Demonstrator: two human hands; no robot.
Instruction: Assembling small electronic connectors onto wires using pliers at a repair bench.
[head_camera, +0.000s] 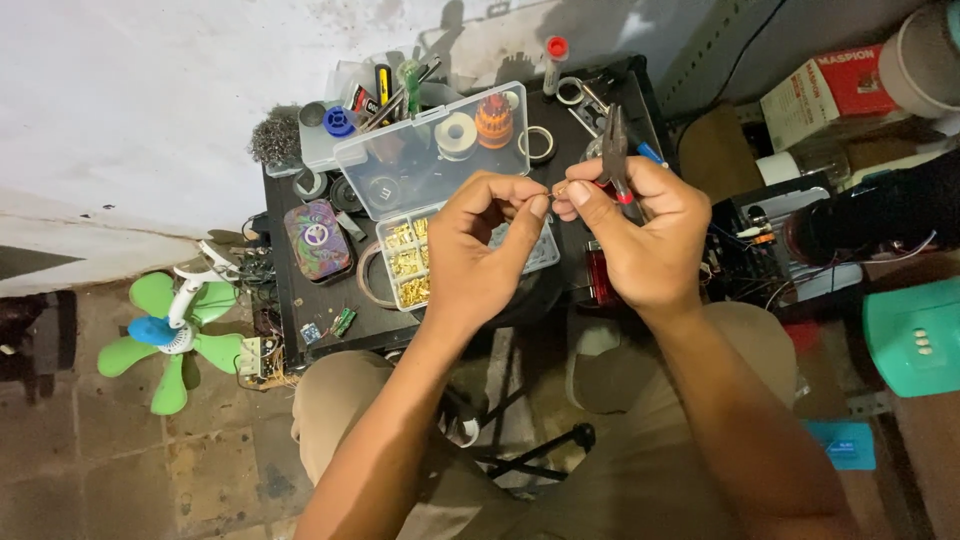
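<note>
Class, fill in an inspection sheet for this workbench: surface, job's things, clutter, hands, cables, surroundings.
Surface: small dark table, crowded.
Job's things: tiny brass piece pinched between both hands; pliers in right hand; open clear organiser box with brass terminals.
Clutter: tape rolls, patterned tin, steel wool.
Hands: left hand pinching too.
Cables: wire tangle at table's edge.
Surroundings: green fan on floor, red box.

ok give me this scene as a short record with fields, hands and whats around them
left hand: pinching a tiny part, fingertips meeting the right hand's
right hand: holding pliers, also pinching the part
below hands: clear parts box with brass bits, lid open
surface: small black table
floor left: green fan
</note>
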